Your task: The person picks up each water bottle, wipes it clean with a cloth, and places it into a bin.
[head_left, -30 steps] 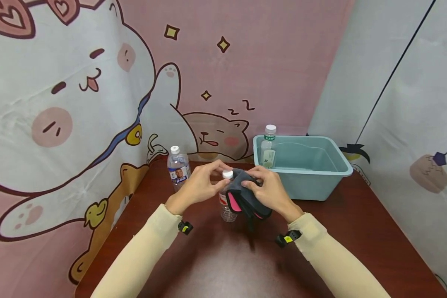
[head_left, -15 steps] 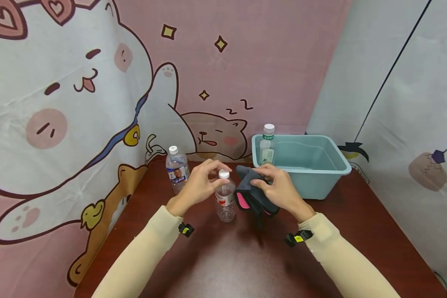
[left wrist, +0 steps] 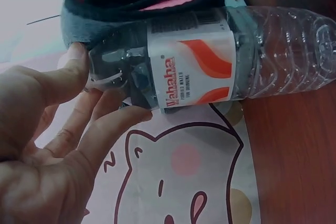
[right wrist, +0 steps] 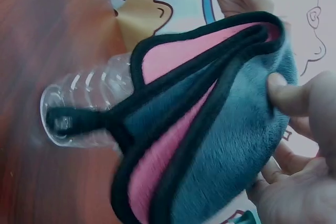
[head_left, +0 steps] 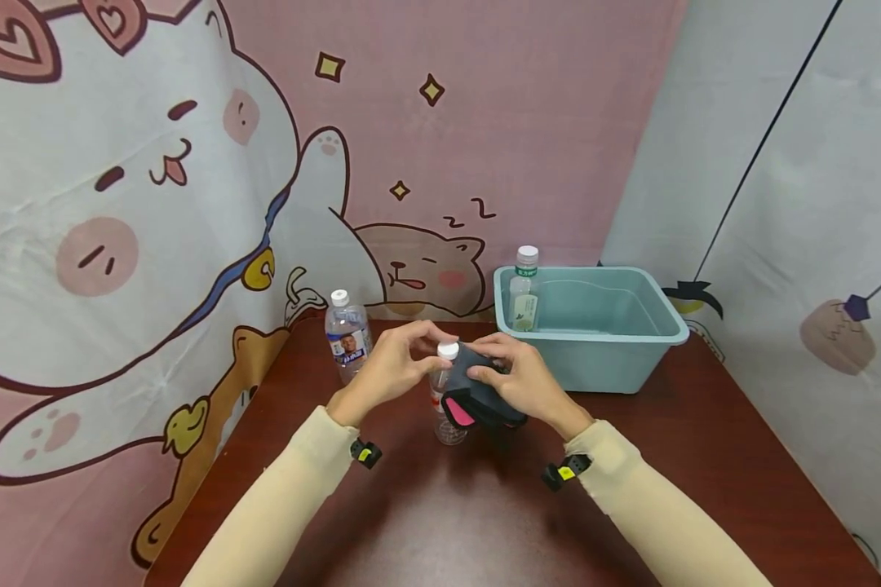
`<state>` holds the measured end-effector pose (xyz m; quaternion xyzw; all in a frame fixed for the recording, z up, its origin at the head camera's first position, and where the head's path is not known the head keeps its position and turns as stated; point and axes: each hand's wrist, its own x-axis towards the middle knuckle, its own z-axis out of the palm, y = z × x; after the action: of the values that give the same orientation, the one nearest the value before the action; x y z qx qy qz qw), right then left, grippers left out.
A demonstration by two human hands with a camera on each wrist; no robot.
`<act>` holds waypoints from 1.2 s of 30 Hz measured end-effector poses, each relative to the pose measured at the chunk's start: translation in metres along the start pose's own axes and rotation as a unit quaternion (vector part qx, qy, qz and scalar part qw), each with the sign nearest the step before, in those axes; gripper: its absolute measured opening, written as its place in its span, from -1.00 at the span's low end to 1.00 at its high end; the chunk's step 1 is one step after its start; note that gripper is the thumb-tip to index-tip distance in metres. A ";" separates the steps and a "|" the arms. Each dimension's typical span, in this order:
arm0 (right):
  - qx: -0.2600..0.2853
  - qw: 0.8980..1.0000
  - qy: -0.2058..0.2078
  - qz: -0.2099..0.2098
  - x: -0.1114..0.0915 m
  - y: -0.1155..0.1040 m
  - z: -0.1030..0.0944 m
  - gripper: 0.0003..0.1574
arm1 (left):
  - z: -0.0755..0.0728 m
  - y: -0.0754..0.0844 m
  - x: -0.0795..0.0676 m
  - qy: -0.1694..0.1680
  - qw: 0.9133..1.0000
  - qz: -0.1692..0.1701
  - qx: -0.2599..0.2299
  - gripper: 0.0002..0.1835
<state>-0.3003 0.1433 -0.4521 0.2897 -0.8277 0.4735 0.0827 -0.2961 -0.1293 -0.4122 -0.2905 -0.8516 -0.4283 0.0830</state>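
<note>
A clear plastic water bottle with a white cap stands near the middle of the table. My left hand pinches it around the top; in the left wrist view the thumb and fingers curve about its shoulder, and the red-and-white label faces that camera. In my right hand is a folded cloth, grey-blue and fuzzy, with pink inside and black edging, gripped between thumb and fingers. The cloth lies against the bottle's upper right side and partly hides it in the head view. A black strap dangles from the cloth.
Another clear bottle with a blue label stands at the back left. Behind the right hand sits a light teal plastic bin, with a green-labelled bottle upright inside its left end. The table is dark reddish brown.
Half a second ago the right hand and cloth were apart from the bottle, to its right; now they are back against it. The left hand has kept its hold on the bottle's top.
</note>
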 end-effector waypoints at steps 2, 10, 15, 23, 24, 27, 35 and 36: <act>0.007 1.000 -0.011 0.002 0.000 -0.001 0.006 -0.43 | 0.000 0.000 0.001 -0.003 1.000 -0.001 -0.010 -0.67; -0.026 1.000 -0.004 -0.002 0.000 0.001 0.016 -0.36 | -0.003 0.004 0.002 -0.010 1.000 -0.009 -0.005 -0.67; -0.064 0.998 -0.003 -0.009 -0.004 0.005 0.014 -0.37 | -0.004 0.005 -0.001 -0.010 1.000 -0.013 0.007 -0.66; -0.125 0.990 -0.060 -0.023 -0.011 0.034 0.025 -0.45 | -0.005 0.008 0.000 -0.003 1.000 0.006 0.018 -0.69; -0.131 0.989 -0.069 -0.025 -0.012 0.036 0.026 -0.47 | -0.005 0.008 0.000 -0.002 1.000 0.007 0.019 -0.69; -0.154 0.983 -0.098 -0.034 -0.014 0.044 0.031 -0.51 | -0.004 0.008 0.000 -0.002 1.000 0.006 0.021 -0.68; -0.194 0.969 -0.153 -0.022 -0.021 0.062 0.049 -0.54 | -0.001 0.007 0.000 -0.006 1.000 0.008 0.022 -0.68; -0.195 0.968 -0.156 -0.021 -0.021 0.062 0.051 -0.54 | -0.001 0.006 0.000 -0.007 1.000 0.008 0.021 -0.68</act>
<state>-0.3110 0.1334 -0.5336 0.3555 -0.9005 0.2499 0.0178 -0.2926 -0.1274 -0.4071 -0.2984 -0.8587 -0.4077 0.0863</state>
